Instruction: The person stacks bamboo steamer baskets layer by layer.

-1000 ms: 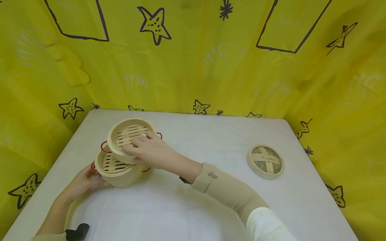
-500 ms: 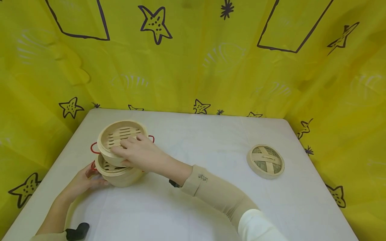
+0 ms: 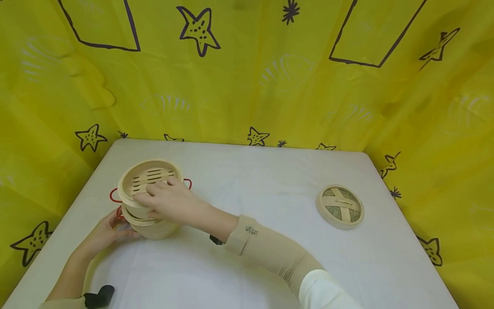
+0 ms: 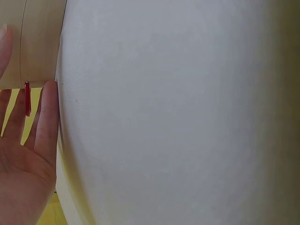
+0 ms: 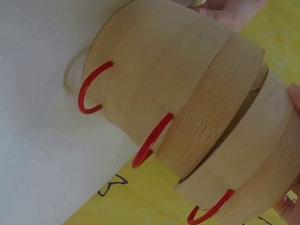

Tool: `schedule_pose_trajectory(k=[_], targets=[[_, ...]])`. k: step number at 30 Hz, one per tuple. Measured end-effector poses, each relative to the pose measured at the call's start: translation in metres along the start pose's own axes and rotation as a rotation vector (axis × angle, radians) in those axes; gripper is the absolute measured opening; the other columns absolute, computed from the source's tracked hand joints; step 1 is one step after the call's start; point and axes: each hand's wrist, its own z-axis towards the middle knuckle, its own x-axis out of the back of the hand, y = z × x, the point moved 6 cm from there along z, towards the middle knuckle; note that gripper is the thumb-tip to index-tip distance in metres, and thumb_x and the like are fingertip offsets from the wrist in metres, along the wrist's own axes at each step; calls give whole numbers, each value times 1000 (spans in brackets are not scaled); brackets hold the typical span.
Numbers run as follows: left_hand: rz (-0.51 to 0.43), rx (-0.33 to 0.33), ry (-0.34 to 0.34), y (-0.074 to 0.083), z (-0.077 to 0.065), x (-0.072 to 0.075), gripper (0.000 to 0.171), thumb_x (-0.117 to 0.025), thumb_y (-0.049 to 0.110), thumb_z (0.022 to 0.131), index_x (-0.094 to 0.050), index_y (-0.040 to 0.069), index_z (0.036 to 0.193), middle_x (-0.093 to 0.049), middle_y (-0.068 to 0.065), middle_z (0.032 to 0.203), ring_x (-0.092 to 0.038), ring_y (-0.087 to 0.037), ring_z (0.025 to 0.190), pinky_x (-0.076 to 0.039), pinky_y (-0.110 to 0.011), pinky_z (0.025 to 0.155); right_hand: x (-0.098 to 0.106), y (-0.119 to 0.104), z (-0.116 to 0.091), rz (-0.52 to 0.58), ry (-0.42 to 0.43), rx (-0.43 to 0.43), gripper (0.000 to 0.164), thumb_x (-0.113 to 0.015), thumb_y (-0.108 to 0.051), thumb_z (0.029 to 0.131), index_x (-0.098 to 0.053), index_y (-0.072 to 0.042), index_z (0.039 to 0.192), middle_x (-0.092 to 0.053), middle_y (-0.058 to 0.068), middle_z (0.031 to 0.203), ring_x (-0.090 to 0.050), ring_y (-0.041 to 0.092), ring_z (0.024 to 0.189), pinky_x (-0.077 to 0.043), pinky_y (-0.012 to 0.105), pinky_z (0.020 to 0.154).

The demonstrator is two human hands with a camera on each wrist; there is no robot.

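My right hand (image 3: 175,201) pinches the near rim of a round bamboo steamer basket (image 3: 132,209), fingers inside over its slatted base and thumb outside. This basket (image 5: 255,150) sits tilted over the rim of the lower steamer stack (image 3: 156,231), with a narrow dark gap between them in the right wrist view. The lower stack (image 5: 159,65) carries two red loop handles there, one above the other. With fairly straight fingers, my left hand (image 3: 104,234) touches the stack's left side; in the left wrist view a red handle (image 4: 27,98) lies among the fingers (image 4: 44,124).
A round woven bamboo lid (image 3: 339,207) with a small handle lies at the right of the white-covered table (image 3: 247,180). Yellow patterned curtain (image 3: 239,86) hangs behind and along both sides of the table.
The right hand has carried the upper basket leftward and down, so it now covers the slats of the lower stack. The left hand and the lid stay where they were.
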Motion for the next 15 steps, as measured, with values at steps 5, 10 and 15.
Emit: schedule_pose_trajectory(k=[5, 10, 15], targets=[[20, -5, -2, 0, -1, -1, 67, -73, 15, 76, -37, -1, 130, -52, 16, 99, -39, 11, 94, -36, -18, 75, 1, -6, 3, -8, -5, 7, 46, -45, -53, 88, -39, -33, 129, -49, -12, 111, -50, 8, 102, -33, 23, 78], [6, -18, 0, -1, -1, 0, 63, -72, 14, 76, -39, 3, 128, -53, 15, 99, -41, 10, 94, -37, -16, 74, 3, -10, 5, -39, 9, 0, 45, -44, -54, 89, -40, -35, 129, -50, -13, 112, -51, 6, 103, -33, 22, 78], [-3, 3, -16, -1, -1, 0, 69, -72, 15, 77, -34, 5, 134, -51, 18, 102, -38, 12, 97, -37, -25, 79, 4, -12, 7, -17, -24, -10, 47, -43, -53, 89, -37, -35, 132, -49, -13, 113, -50, 6, 104, -33, 23, 81]])
